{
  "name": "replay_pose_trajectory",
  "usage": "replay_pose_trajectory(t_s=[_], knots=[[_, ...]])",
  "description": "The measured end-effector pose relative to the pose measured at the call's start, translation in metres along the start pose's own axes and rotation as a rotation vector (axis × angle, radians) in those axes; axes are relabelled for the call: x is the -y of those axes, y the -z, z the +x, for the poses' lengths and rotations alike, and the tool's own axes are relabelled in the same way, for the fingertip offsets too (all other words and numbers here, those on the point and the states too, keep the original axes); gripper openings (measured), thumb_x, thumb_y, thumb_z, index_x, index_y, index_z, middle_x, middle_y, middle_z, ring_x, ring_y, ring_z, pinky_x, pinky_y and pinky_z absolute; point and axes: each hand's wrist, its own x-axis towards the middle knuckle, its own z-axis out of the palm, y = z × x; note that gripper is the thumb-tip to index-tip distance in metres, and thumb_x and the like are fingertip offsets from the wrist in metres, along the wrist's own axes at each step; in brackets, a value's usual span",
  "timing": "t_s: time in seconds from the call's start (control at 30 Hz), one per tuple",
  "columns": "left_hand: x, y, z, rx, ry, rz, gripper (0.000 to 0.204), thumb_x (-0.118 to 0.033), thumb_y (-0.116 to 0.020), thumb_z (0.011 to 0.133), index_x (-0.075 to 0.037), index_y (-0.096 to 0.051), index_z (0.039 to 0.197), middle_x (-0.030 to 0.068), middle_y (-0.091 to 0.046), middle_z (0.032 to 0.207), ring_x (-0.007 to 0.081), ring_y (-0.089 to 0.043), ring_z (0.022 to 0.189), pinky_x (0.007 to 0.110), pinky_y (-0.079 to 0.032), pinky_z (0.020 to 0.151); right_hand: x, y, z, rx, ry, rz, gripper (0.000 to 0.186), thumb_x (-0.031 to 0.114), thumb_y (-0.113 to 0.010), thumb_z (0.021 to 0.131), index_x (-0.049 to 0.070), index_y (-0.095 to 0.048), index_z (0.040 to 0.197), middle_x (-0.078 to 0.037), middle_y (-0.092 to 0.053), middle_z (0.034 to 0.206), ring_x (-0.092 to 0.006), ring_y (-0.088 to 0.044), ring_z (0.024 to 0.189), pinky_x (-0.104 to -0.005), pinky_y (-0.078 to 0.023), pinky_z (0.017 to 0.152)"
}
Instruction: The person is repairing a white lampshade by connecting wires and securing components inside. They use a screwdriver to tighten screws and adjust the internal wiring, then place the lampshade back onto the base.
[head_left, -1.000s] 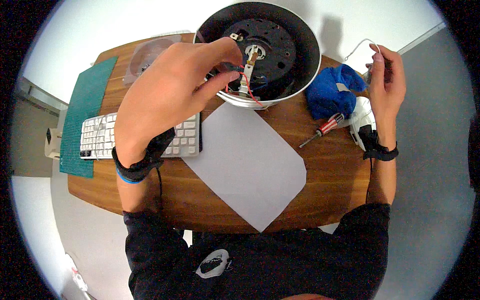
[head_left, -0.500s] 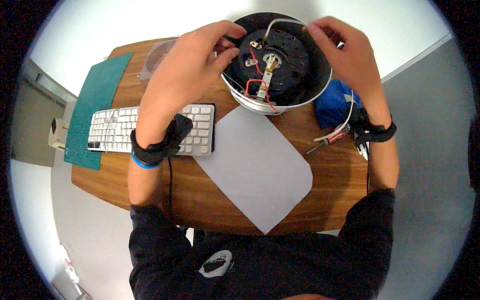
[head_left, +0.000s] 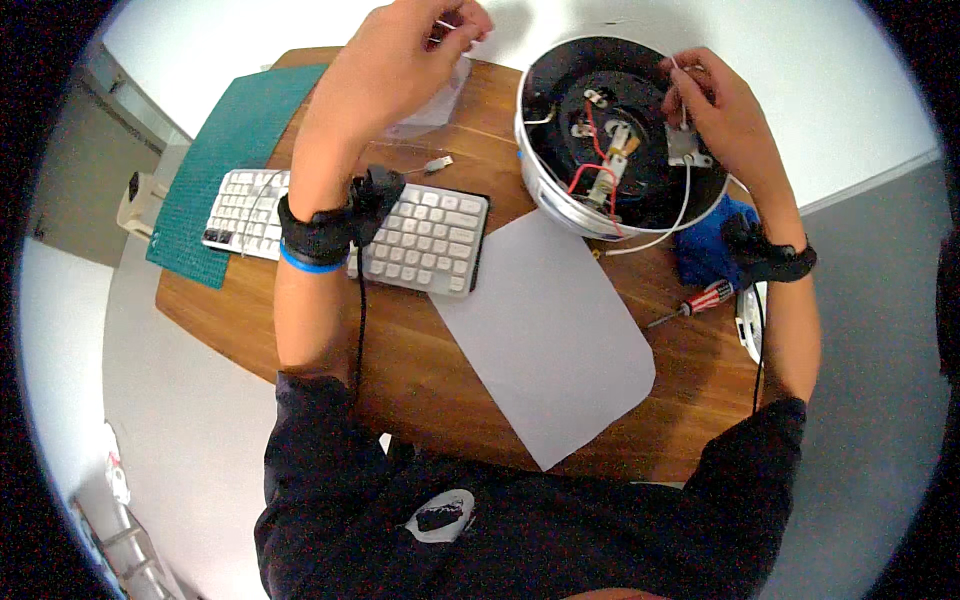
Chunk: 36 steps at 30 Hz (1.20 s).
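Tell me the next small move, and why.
Perhaps have the right hand draw the white wire inward: its free end pokes out past the near rim of the housing, while that hand is already at the housing's right side.

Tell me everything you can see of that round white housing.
The round white housing is an open-topped shell, perhaps plastic or metal, black inside. It holds red wires and a silvery metal strip. It sits at the far edge of the wooden table, opening upward. The right hand is over its right side; contact is unclear.
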Motion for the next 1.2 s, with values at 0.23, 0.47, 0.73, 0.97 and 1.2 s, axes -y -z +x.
replay_pose_trajectory(t_s=[0.23,0.47,0.73,0.97,1.2], knots=[[0.100,0.000,-0.018,0.269,-0.221,0.434,0.029,-0.010,-0.076,0.096,-0.008,-0.074,0.125,0.0159,-0.079,0.119,0.0367,-0.077,0.110,0.045,-0.061,0.094,-0.002,0.007,-0.008,0.038,-0.038,0.009,0.022,0.020,-0.059,0.117,0.002,-0.067,0.127,-0.005,-0.074,0.089,-0.0102,-0.066,0.081,-0.0267,-0.053,0.075],[0.119,-0.020,-0.045,0.043,-0.196,0.449,0.028,-0.012,-0.072,0.090,-0.013,-0.077,0.117,0.0157,-0.079,0.109,0.0392,-0.075,0.104,0.046,-0.060,0.088,-0.004,0.009,-0.017,0.039,-0.025,0.078,0.023,0.020,-0.059,0.117,0.002,-0.068,0.129,-0.004,-0.075,0.091,-0.0100,-0.068,0.085,-0.0265,-0.054,0.080],[0.137,-0.032,-0.045,0.177,-0.053,0.672,0.019,-0.021,-0.071,0.091,-0.012,-0.076,0.106,0.0186,-0.077,0.101,0.0420,-0.076,0.102,0.048,-0.061,0.084,-0.004,0.012,-0.025,0.022,-0.002,0.094,0.025,0.021,-0.061,0.116,0.003,-0.071,0.130,-0.004,-0.077,0.095,-0.0101,-0.070,0.092,-0.0264,-0.055,0.086],[0.124,-0.032,-0.032,0.283,0.134,0.692,0.014,-0.008,-0.075,0.084,-0.004,-0.084,0.095,0.0252,-0.078,0.106,0.0445,-0.077,0.100,0.053,-0.063,0.081,0.006,0.010,-0.049,-0.012,-0.026,0.098,0.024,0.022,-0.064,0.115,0.004,-0.074,0.127,-0.005,-0.080,0.099,-0.0101,-0.072,0.092,-0.0264,-0.055,0.084],[0.132,-0.035,-0.016,0.448,0.231,0.609,0.014,-0.006,-0.084,0.077,-0.004,-0.082,0.090,0.0238,-0.079,0.099,0.0437,-0.078,0.093,0.052,-0.062,0.078,0.000,0.011,-0.062,-0.050,-0.003,0.217,0.023,0.022,-0.065,0.114,0.006,-0.074,0.129,-0.006,-0.082,0.100,-0.0109,-0.075,0.095,-0.0265,-0.057,0.082]])
